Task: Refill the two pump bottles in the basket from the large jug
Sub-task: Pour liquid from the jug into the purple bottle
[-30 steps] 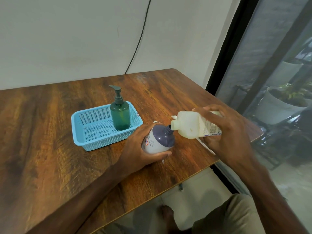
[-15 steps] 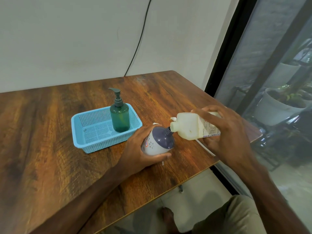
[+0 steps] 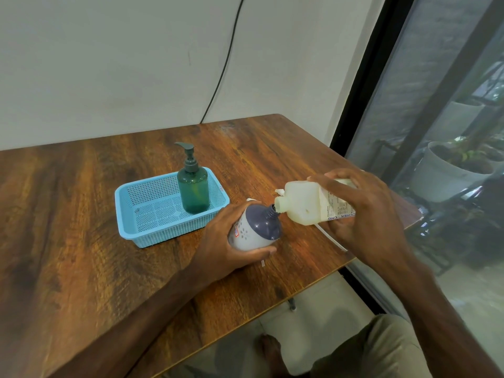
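- So, the left hand (image 3: 226, 241) had its fingers and thumb curled round the white bottle with the dark top (image 3: 256, 227), which was tipped toward the right, just in front of the basket.
- Right hand (image 3: 362, 214) was wrapped around the pale jug (image 3: 302, 203), fingers over the label. The jug lay nearly on its side, spout touching the bottle's open neck.
- Both were over the near right part of the wooden table (image 3: 68, 241). Couldn't tell if the bottle's base rested on it.
- Green pump bottle (image 3: 193, 189) stood upright in the right end of the blue basket (image 3: 131, 211), pump on.
- Thin white tube (image 3: 331, 238) lay on the table, partly hidden under the right hand.
- Black cable (image 3: 223, 64) ran down the wall behind the table.
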Tool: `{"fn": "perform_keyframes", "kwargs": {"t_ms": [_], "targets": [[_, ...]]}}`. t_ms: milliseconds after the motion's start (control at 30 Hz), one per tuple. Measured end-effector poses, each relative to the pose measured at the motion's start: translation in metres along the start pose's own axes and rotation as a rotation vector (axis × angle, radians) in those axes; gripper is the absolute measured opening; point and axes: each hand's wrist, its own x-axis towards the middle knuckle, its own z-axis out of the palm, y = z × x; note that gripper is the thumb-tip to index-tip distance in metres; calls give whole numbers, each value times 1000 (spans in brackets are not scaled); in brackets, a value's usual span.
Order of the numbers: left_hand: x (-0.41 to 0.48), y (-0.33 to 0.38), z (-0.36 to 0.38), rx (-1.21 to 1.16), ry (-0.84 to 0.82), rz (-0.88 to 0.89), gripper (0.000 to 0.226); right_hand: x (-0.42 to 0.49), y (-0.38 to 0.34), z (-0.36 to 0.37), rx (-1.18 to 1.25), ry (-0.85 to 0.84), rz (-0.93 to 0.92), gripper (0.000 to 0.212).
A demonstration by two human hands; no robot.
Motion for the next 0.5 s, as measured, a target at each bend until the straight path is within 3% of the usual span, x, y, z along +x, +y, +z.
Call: {"fn": "perform_keyframes", "kwargs": {"t_ms": [500], "targets": [[1, -2, 1, -8, -3, 0, 86, 2, -2, -2, 12, -13, -8, 74]]}}
